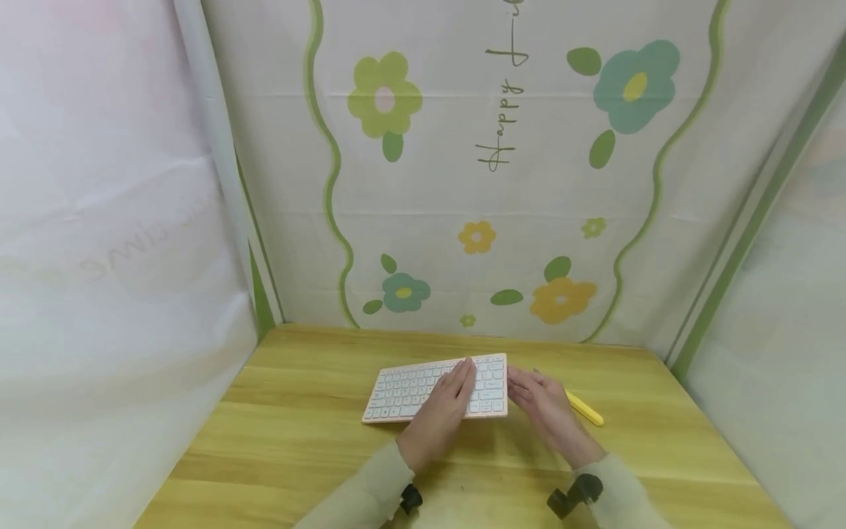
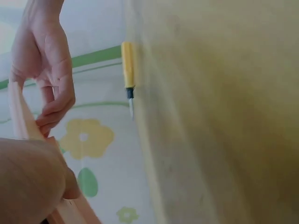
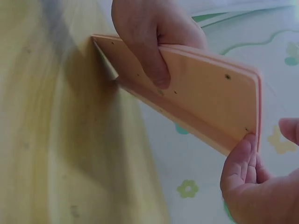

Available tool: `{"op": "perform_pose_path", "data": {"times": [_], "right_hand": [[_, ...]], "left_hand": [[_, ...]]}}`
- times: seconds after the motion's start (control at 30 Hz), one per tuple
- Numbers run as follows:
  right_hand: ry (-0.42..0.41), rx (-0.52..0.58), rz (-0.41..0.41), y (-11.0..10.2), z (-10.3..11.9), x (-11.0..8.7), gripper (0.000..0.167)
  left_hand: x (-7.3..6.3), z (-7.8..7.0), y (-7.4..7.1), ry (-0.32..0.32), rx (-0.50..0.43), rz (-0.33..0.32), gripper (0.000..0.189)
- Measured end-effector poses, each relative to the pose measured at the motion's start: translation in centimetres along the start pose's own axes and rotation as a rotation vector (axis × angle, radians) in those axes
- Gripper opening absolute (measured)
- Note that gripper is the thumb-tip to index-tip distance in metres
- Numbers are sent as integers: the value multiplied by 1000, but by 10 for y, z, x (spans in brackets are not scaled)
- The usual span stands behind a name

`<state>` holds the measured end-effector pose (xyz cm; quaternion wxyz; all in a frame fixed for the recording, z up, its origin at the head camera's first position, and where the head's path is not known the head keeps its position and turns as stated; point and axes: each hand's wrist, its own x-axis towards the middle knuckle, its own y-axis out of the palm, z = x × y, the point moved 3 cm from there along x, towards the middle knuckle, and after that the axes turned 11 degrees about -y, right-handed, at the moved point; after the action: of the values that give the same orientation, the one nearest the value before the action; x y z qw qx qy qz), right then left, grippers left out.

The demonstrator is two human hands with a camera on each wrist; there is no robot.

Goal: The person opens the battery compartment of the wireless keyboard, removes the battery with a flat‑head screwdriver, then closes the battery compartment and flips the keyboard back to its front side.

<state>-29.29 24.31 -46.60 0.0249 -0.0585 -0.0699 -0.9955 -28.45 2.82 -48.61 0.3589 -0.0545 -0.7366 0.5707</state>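
Left hand (image 1: 443, 404): firm, narrow grip on the keyboard (image 1: 410, 389), straight fingers laid across the keys, thumb pressed to the peach underside as the right wrist view shows. The keyboard sits in this grip, white keys facing up and tilted; its longer part extends left of the holding fingers, its shorter part right. The right end is raised off the wooden table (image 1: 284, 441); cannot tell whether the left end touches it. Right hand (image 1: 545, 408): just right of the grip, fingertips touching the underside at the right-end corner; cannot tell whether they pinch it. Farther right of the grip, beside the right hand, a screwdriver (image 1: 584, 408) lies on the table, yellow handle showing; the left wrist view adds a dark collar and metal shaft. Beyond the grip, past the table's far edge, hangs a white flowered cloth (image 1: 476, 191).
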Motion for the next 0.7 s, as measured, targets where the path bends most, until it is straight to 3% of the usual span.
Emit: {"op": "perform_pose_path", "data": {"times": [0.23,0.43,0.53,0.7], "right_hand": [[-67,98,93,18,30,15,56],[-63,-62,163,26,28,21,55],[-44,-172,207,29,15,20,52],[-19,-255,269,35,-12,15,55]], "left_hand": [[13,23,-34,9,-280,-57,75],[29,52,-60,-88,-533,-229,78],[28,67,-72,-221,-775,-296,54],[18,85,-79,-508,-1244,-339,32]]}}
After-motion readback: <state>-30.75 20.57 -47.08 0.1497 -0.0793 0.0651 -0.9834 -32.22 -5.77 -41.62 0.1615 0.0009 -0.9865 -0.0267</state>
